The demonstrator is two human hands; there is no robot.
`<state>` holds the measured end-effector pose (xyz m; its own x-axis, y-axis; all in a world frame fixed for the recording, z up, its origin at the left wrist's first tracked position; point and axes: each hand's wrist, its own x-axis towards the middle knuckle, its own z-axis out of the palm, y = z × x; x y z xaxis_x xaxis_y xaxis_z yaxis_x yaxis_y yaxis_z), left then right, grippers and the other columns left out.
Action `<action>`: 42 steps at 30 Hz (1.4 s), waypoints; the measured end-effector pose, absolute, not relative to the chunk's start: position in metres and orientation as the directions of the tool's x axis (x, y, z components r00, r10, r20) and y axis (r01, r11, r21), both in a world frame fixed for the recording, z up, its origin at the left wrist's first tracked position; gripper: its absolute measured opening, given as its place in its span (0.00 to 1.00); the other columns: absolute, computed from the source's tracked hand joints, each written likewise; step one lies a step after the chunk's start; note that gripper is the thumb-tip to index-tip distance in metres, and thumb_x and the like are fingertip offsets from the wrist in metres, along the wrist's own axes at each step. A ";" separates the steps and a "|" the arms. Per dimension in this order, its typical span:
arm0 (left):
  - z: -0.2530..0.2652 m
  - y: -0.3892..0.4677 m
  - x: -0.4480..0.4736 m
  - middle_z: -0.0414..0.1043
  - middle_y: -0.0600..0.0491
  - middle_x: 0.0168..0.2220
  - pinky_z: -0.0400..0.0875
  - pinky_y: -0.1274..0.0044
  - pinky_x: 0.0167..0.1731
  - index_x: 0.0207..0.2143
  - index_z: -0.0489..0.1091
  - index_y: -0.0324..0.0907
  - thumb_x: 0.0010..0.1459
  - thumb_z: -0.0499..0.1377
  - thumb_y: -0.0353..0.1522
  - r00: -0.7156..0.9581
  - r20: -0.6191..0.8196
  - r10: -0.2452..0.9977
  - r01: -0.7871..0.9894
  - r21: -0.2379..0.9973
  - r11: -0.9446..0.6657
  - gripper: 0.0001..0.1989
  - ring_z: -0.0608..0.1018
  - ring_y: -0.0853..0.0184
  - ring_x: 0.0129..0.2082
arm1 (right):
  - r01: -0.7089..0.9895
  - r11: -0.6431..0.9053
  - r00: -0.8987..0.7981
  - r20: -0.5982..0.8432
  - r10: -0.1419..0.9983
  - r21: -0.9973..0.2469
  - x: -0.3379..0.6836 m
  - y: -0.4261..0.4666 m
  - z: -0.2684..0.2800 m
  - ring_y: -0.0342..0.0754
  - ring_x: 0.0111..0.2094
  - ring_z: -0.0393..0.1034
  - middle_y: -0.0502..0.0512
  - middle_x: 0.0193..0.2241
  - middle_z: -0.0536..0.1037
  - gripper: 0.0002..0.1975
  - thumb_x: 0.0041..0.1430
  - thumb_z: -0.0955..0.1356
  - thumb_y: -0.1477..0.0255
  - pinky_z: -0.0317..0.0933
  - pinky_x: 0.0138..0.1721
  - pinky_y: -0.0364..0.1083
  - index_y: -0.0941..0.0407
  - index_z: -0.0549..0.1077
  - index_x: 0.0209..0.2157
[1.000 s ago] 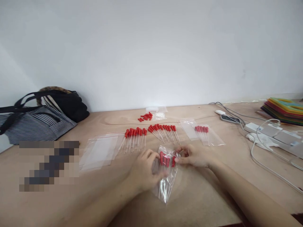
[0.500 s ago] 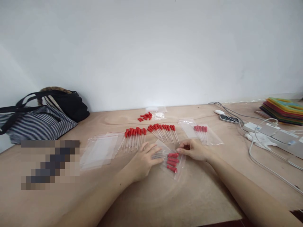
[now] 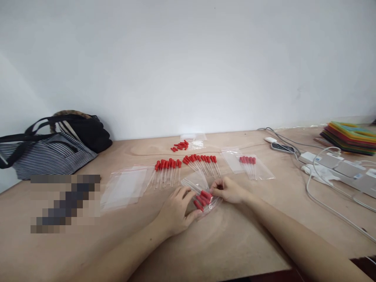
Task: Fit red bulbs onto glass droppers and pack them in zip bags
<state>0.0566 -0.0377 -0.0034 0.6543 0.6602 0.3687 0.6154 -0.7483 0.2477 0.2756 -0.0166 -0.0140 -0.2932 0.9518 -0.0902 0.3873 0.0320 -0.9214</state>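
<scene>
Between my hands lies a clear zip bag [image 3: 212,207] of droppers, tilted and bunched, with several red rubber bulbs [image 3: 202,199] showing through the plastic. My right hand [image 3: 230,190] pinches the bag's edge beside the bulbs. At the opposite side, my left hand [image 3: 178,209] has its thumb apart from curved fingers, which touch the bag near the clear tubes and the lowest bulb. Just beyond are two fanned groups of red-topped droppers [image 3: 168,164] [image 3: 202,158]. Flat clear bags [image 3: 125,190] overlap to the left of my left hand.
A bag of droppers [image 3: 248,160] lies on the right. Loose red bulbs [image 3: 179,146] and clear tubes [image 3: 196,144] sit near the wall. Farther right are a phone [image 3: 282,147], a power strip [image 3: 346,170], cables and coloured sheets [image 3: 349,137]. A striped bag [image 3: 54,152] stands left.
The bag between my hands has shifted left and turned, its bulbs bunched closer together. My right hand has moved left with the bag's edge; my left thumb has come down beside the bulbs.
</scene>
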 end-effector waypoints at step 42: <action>-0.016 -0.028 0.063 0.68 0.51 0.26 0.67 0.77 0.26 0.29 0.64 0.39 0.59 0.45 0.27 0.651 0.538 0.535 0.579 0.103 -0.809 0.11 0.71 0.68 0.26 | 0.890 0.457 -0.362 0.626 0.691 0.010 0.252 -0.031 -0.024 0.45 0.33 0.63 0.53 0.32 0.72 0.13 0.53 0.62 0.76 0.52 0.27 0.41 0.51 0.72 0.39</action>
<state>0.0630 -0.0284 -0.0155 0.6515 0.5351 0.5378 0.5794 -0.8086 0.1027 0.2521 -0.0312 -0.0244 -0.3616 0.6912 0.6258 0.8897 0.4565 0.0098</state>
